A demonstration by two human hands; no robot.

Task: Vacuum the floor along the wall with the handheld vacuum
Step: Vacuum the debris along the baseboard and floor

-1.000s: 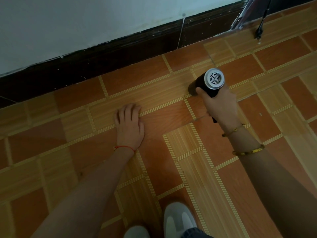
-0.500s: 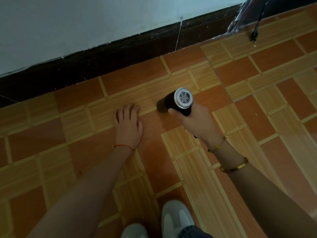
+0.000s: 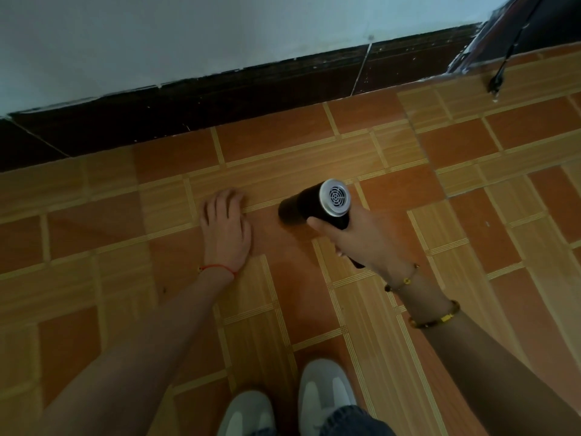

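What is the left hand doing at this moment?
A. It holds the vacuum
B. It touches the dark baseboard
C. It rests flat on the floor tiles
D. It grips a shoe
C: the left hand lies palm down on the floor tiles, while the right hand holds the vacuum.

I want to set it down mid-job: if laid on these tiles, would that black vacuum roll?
Probably: the black cylindrical handheld vacuum has a round barrel. Its handle, hidden in the right hand, might stop it. One hand carries it, so likely light.
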